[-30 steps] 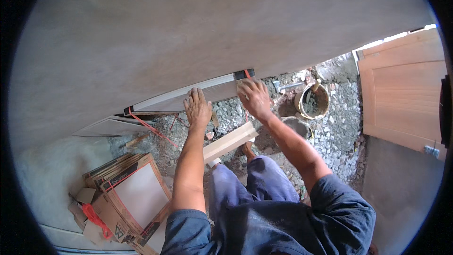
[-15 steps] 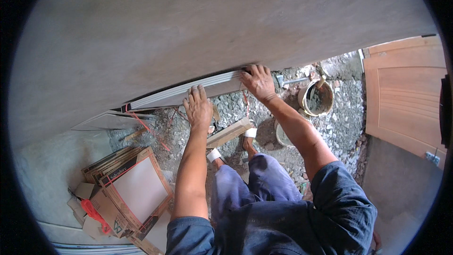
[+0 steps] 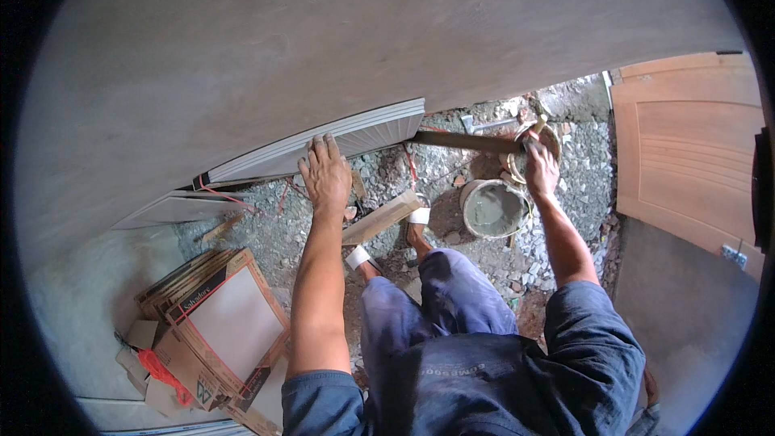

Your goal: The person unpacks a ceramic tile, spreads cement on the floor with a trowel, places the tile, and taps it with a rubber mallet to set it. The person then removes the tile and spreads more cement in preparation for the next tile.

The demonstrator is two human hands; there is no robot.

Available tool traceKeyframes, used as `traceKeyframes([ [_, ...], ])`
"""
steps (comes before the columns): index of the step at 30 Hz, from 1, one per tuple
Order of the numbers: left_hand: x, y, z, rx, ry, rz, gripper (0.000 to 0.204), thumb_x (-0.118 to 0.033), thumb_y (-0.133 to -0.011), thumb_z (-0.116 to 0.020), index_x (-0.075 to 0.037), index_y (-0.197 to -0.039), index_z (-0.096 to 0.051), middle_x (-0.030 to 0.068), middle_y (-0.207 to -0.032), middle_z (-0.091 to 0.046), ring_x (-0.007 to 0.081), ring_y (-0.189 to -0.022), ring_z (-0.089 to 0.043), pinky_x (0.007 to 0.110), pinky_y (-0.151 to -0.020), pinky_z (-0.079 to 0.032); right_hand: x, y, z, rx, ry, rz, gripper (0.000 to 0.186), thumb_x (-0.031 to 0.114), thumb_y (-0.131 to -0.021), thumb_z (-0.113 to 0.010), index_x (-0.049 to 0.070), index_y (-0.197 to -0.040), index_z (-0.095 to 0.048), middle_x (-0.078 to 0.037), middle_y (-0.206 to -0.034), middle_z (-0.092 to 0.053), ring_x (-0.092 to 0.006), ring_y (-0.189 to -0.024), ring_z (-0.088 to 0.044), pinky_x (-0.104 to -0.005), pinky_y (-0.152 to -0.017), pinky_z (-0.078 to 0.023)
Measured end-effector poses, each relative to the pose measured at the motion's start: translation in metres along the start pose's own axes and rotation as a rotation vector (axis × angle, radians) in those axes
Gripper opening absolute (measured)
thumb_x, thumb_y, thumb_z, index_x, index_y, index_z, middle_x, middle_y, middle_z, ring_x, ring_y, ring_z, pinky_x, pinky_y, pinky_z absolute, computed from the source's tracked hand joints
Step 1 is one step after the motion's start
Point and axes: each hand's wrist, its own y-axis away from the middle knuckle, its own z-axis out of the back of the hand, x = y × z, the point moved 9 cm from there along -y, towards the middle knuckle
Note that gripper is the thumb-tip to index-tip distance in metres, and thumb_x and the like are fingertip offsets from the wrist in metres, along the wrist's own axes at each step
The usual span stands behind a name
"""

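Several pale tiles point(image 3: 363, 145) stand on edge in a tight row, leaning on the plastered wall point(image 3: 387, 32) in front of me. My left hand point(image 3: 326, 175) is open, its fingers stretched out against the row's upper edges. To the right, my right hand point(image 3: 540, 165) is closed around the end of a long, dark, straight bar point(image 3: 468, 142). The bar's other end reaches the right end of the tiles; its material is not clear. Beneath the right hand, the bar and hand partly cover a bucket point(image 3: 551, 142) with a handle sticking up from it.
A second bucket point(image 3: 494, 208) of grey mix stands on the rubble floor point(image 3: 589, 169). A hammer point(image 3: 488, 125) lies beyond it. A narrow wooden board point(image 3: 379, 220) lies by my feet. Opened tile boxes point(image 3: 234, 323) are stacked at left; a wooden door point(image 3: 686, 145) is at right.
My right hand has left the right end of the tiles and moved right, now holding the dark bar. My left hand stays on the tiles, shifted slightly left.
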Motion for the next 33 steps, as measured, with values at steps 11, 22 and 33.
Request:
traceKeyframes([
  [11,0.001,-0.001,0.0,0.07,0.085,0.002,0.063,-0.028,-0.086,-0.061,-0.003,-0.14,-0.041,0.0159,-0.141,-0.043,0.0312,-0.132,-0.039,0.052,-0.105,-0.029,0.046,0.206,-0.081,0.786,-0.595,-0.062,0.032,0.031,-0.092,-0.051,0.005,-0.1,-0.069,-0.019,-0.098,-0.068,-0.0394,-0.092,-0.064,-0.0459,-0.077,-0.052],
  [22,0.215,0.048,-0.043,-0.405,0.637,0.761,0.064,-0.033,-0.088,-0.061,-0.002,-0.14,-0.039,0.0216,-0.142,-0.041,0.0355,-0.133,-0.039,0.047,-0.107,-0.033,0.202,-0.018,-0.02,0.265,-1.159,-0.256,0.065,0.035,-0.095,-0.059,-0.015,-0.133,-0.041,-0.031,-0.125,-0.056,-0.0315,-0.119,-0.054,-0.0382,-0.101,-0.041],
  [33,0.37,0.04,-0.052,-0.21,0.293,0.632,0.059,-0.047,-0.09,-0.056,-0.011,-0.136,-0.048,0.0134,-0.142,-0.043,0.0324,-0.126,-0.047,0.052,-0.102,-0.036,0.239,-0.088,-0.022,-0.094,-0.752,-0.263,0.058,0.052,-0.093,-0.052,-0.003,-0.101,-0.067,-0.027,-0.092,-0.066,-0.0401,-0.085,-0.063,-0.046,-0.079,-0.047],
])
